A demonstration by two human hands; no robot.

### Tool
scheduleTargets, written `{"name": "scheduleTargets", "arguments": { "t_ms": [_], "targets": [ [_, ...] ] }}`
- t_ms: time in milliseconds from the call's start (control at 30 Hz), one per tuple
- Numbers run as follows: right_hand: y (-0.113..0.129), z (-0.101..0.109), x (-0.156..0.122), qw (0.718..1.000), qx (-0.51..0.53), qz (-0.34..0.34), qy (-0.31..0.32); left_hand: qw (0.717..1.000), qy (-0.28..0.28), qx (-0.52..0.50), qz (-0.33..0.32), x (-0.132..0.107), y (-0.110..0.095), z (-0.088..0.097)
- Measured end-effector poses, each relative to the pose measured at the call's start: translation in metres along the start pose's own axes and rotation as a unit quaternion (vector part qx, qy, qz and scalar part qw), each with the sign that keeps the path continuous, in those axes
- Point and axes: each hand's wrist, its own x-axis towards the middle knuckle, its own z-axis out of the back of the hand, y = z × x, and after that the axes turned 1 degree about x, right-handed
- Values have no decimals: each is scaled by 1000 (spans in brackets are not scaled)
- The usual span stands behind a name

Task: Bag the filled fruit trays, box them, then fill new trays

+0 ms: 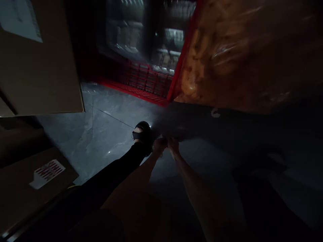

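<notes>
In dim light my left hand point(159, 144) and my right hand point(173, 144) are side by side, low in front of me and almost touching. The fingers of both look curled closed. Whatever they may hold is lost in the dark and blur. Just left of my hands is my foot in a dark sandal point(141, 131), below a black trouser leg point(116, 174). Beyond them stands a red plastic crate point(148, 95) with a grid wall, in which lie several blurred, shiny packages point(171, 37).
A large clear bag of orange, lumpy contents point(214, 60) lies at the upper right. Cardboard boxes stand on the left, one tall point(42, 74) and one lower, with a red-and-white label point(50, 172). The grey tiled floor point(101, 131) shows between them.
</notes>
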Motion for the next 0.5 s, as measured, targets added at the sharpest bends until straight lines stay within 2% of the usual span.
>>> {"name": "scheduleTargets", "arguments": {
  "t_ms": [67,167,267,367,433,500],
  "targets": [
    [14,20,0,999,32,15,5,1000,6,-1,-20,-11,-22,8],
    [38,56,-8,994,90,56,34,998,-19,-4,-63,-39,-64,16],
    [60,94,-28,984,140,92,68,992,-41,-15,-122,-76,-104,25],
    [74,130,-50,976,165,114,88,982,-28,-24,-184,-112,-138,34],
    [78,152,-59,974,172,126,79,975,-12,-21,-219,-127,-158,41],
    [81,170,-57,975,171,137,50,968,3,-12,-249,-131,-175,47]
  ]
}}
